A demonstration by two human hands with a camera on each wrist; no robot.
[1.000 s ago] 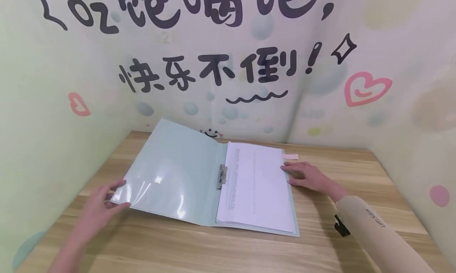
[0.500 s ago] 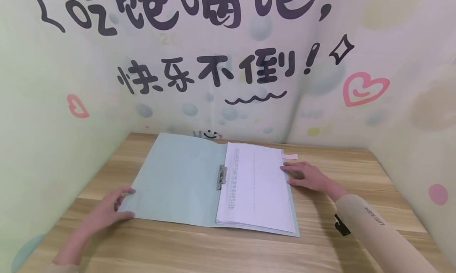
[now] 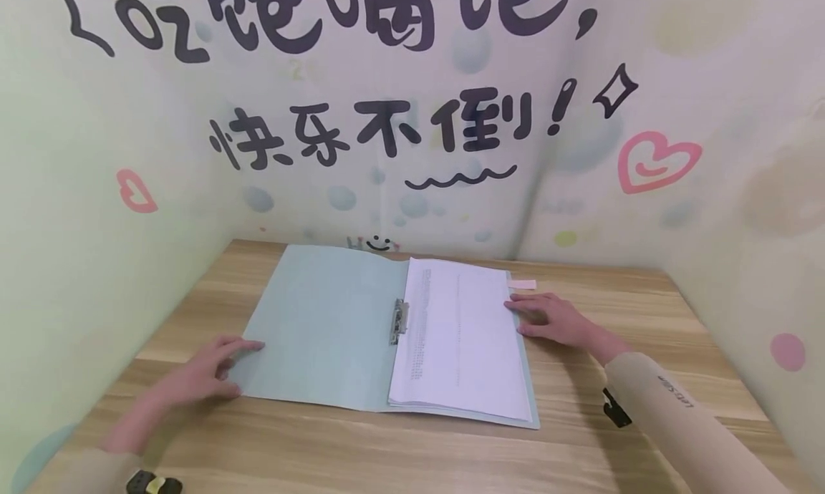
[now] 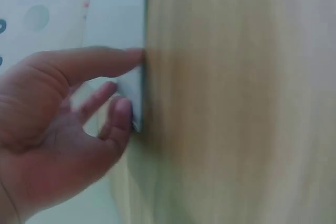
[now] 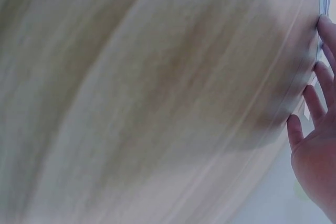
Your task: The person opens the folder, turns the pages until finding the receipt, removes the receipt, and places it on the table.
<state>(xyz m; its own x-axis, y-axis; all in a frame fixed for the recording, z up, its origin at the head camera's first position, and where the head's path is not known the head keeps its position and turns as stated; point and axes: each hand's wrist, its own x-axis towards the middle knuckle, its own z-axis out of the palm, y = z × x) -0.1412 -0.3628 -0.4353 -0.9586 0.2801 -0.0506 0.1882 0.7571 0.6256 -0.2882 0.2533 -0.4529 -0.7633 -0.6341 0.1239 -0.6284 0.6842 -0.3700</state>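
Observation:
A light blue folder (image 3: 316, 329) lies spread flat on the table, its cover to the left. At its spine a metal clip (image 3: 399, 321) holds a stack of printed white sheets (image 3: 467, 336) on the right side. My left hand (image 3: 209, 371) rests at the cover's lower left corner, one finger extended over the surface and the thumb by the bottom edge. In the left wrist view the fingertips (image 4: 123, 109) sit at the cover's edge. My right hand (image 3: 559, 321) touches the right border of the sheets and folder with outstretched fingers, seen edge-on in the right wrist view.
A pink tab (image 3: 523, 284) sticks out from the folder's upper right side. The wooden table (image 3: 387, 458) meets a decorated wall (image 3: 322, 207) behind the folder, with more wall at left and right. Dark straps show near both forearms.
The cover, tilted up one second ago, has come down flat on the table. My left hand went down with it and shifted slightly right; the right hand stays in place.

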